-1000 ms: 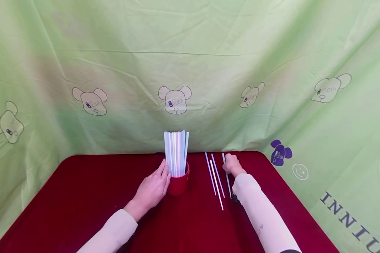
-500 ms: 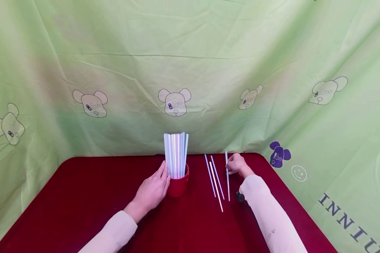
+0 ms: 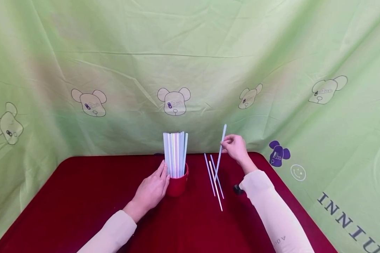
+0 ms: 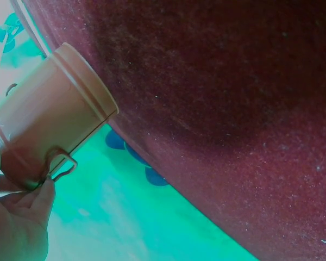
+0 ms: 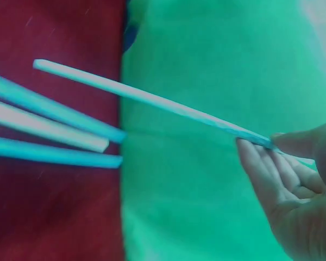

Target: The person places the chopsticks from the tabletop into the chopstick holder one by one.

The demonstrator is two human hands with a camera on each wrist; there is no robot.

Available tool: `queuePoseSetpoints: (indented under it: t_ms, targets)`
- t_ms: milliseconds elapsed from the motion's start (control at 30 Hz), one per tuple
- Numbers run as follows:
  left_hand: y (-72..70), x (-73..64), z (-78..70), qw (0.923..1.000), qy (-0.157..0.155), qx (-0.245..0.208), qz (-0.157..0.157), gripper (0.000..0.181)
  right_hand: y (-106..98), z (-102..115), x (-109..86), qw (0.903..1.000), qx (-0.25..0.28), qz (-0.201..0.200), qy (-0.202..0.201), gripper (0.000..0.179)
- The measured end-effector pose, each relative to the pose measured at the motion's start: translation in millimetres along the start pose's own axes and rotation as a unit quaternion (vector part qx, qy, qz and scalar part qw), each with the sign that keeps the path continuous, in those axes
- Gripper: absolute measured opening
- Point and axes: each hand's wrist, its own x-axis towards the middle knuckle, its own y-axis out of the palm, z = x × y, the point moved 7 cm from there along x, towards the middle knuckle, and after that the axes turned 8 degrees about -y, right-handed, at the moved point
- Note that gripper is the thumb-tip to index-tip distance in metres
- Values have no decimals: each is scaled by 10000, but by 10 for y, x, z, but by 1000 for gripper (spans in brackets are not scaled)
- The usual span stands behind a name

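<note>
My left hand (image 3: 153, 186) grips the red cup (image 3: 176, 188) at its left side, near the rim. A tight bundle of pale drinking straws (image 3: 175, 154) stands upright in the cup. In the left wrist view the thumb and fingers hold the cup (image 4: 54, 109) close beside a small wire loop (image 4: 71, 163). My right hand (image 3: 235, 147) pinches a light blue straw (image 3: 219, 161) near its upper end, holding it tilted above the table. Below it lie two blue straws (image 3: 209, 174) and a whitish straw (image 3: 218, 196). The right wrist view shows thumb and fingertips on the held straw (image 5: 157, 103).
A dark red cloth (image 3: 82, 196) covers the table. Behind it and at both sides hangs a green curtain (image 3: 130, 70) with bear-head prints, close to the table's back edge. A small dark device (image 3: 238, 189) sits under the right wrist.
The right hand has raised the light blue straw off the table, tilted it and brought it left over the lying straws. My left hand stays on the cup.
</note>
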Motion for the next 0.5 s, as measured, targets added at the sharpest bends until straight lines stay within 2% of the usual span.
queuePoseSetpoints:
  t_ms: [133,300,433,500]
  targets:
    - [-6,5,-10,10000,7,21,7,50,76,394,4,9966,471,-284,-615,27]
    - [-6,20,-13,10000,3,61,25,50,190,845,-24,9840,1106,-511,-1298,25]
    - [-5,24,-13,10000,-12,52,62,50,298,1061,-41,9740,1433,-602,-1646,22]
    - [-3,25,-13,10000,-20,53,80,50,363,1105,-46,9726,1481,-575,-1696,20]
